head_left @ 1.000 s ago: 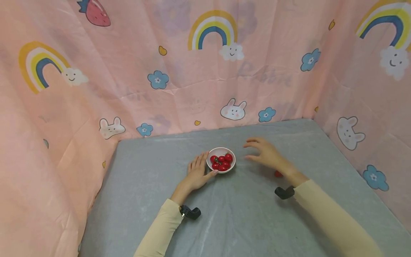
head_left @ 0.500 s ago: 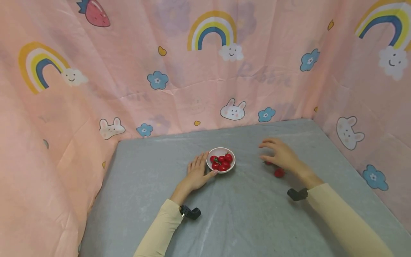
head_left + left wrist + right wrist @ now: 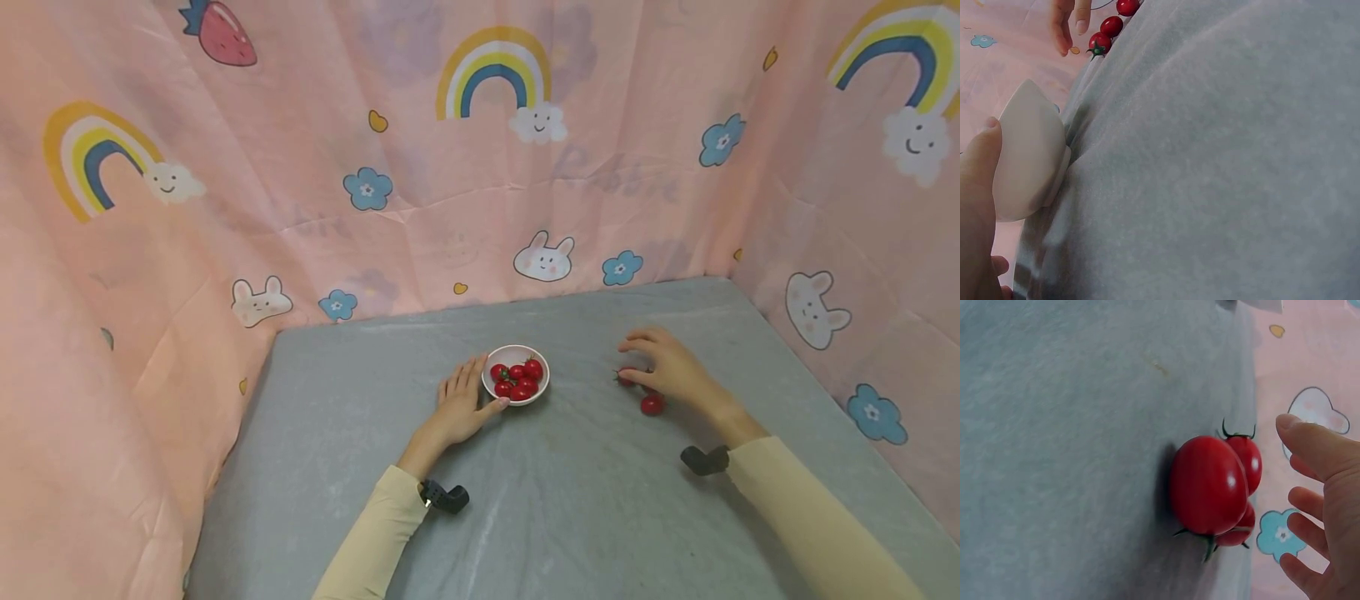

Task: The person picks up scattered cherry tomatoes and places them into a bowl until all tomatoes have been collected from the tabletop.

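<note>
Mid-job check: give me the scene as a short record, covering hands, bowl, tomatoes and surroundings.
Left hand: rests against the side of the bowl
Right hand: empty, just above the loose tomatoes
Bowl: white, upright on the grey cloth
Bowl contents: several red tomatoes; exact count unclear, as they overlap
Loose tomatoes: three, red, close together on the cloth, right of the bowl
Backdrop: pink, printed with rainbows, rabbits and flowers
</note>
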